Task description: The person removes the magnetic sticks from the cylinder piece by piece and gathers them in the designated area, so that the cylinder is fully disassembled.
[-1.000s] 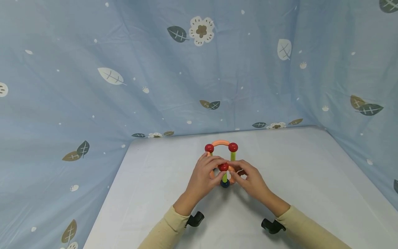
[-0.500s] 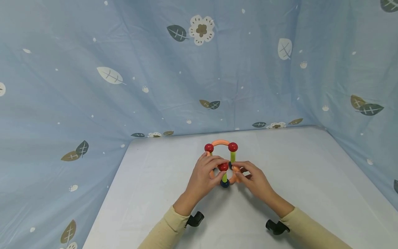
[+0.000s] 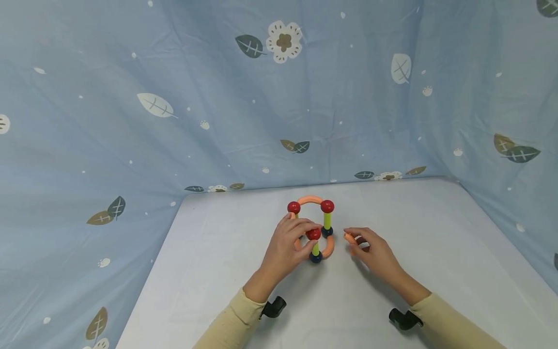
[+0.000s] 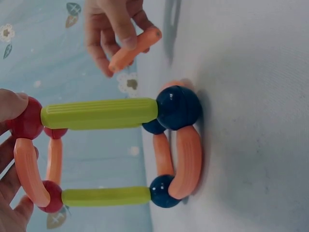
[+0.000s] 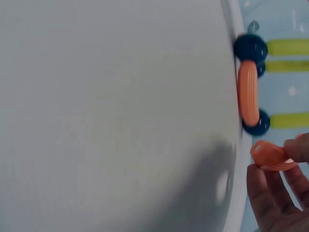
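Observation:
A toy frame of balls and sticks stands on the table. Its base joins dark blue balls point(image 4: 178, 107) with curved orange sticks point(image 4: 188, 162), and upright green sticks point(image 4: 101, 114) carry red balls point(image 3: 327, 206). My left hand point(image 3: 283, 248) pinches the front red ball point(image 3: 313, 234) between thumb and fingers. To the right of the frame and apart from it, my right hand point(image 3: 376, 253) pinches a loose curved orange stick point(image 4: 135, 50). Along the top, a curved orange stick point(image 3: 310, 199) links the two rear red balls. My left hand partly covers the frame's left side.
The frame stands on a white-covered table point(image 3: 226, 242). Behind it hangs a blue curtain point(image 3: 218, 97) printed with leaves and flowers. Black mounts point(image 3: 273, 307) sit at both wrists, by the sleeves.
My right hand has moved right, away from the frame, taking the curved orange stick out from beside the front red ball. My left hand stays on that ball.

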`<move>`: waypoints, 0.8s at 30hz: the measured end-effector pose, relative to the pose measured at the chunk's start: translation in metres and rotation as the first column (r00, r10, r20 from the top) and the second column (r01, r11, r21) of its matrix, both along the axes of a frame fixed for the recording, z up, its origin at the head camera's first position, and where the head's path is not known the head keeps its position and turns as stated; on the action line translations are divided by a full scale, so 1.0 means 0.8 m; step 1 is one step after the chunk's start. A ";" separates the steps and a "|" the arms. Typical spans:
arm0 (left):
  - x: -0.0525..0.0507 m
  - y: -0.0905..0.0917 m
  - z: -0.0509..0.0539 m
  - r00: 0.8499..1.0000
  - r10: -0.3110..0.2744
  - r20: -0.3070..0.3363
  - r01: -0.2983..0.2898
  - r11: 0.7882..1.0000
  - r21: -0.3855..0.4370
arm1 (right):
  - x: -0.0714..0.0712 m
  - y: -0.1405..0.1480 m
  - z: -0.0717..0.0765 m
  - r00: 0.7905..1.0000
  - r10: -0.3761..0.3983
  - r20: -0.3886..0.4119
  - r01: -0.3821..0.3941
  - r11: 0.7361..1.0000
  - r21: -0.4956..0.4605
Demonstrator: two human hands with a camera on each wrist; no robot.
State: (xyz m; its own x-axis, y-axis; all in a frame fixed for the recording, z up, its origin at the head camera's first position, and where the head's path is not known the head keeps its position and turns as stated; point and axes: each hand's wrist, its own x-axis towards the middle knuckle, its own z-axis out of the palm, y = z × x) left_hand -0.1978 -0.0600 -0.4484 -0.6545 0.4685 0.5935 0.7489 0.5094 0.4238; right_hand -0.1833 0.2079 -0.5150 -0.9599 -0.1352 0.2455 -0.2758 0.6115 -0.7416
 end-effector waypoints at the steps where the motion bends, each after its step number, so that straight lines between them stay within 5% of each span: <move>1: 0.000 0.000 0.000 1.000 -0.001 0.001 0.001 1.000 0.000 | -0.001 0.005 -0.001 1.000 -0.011 -0.001 0.011 1.000 0.017; 11: 0.000 0.001 0.001 1.000 0.002 -0.024 -0.002 1.000 0.002 | -0.014 0.057 -0.005 0.993 -0.100 -0.063 0.112 0.967 0.229; 24: -0.003 0.000 -0.002 0.999 0.013 -0.038 -0.014 1.000 -0.020 | -0.020 0.082 -0.003 0.987 -0.158 0.024 0.143 0.944 0.297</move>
State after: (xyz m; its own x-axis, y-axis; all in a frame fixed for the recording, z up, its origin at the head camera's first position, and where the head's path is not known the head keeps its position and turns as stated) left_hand -0.2003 -0.0599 -0.4499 -0.6382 0.4719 0.6083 0.7571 0.5279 0.3849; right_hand -0.1990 0.2732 -0.5173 -0.9841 -0.0473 0.1710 -0.1329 0.8354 -0.5333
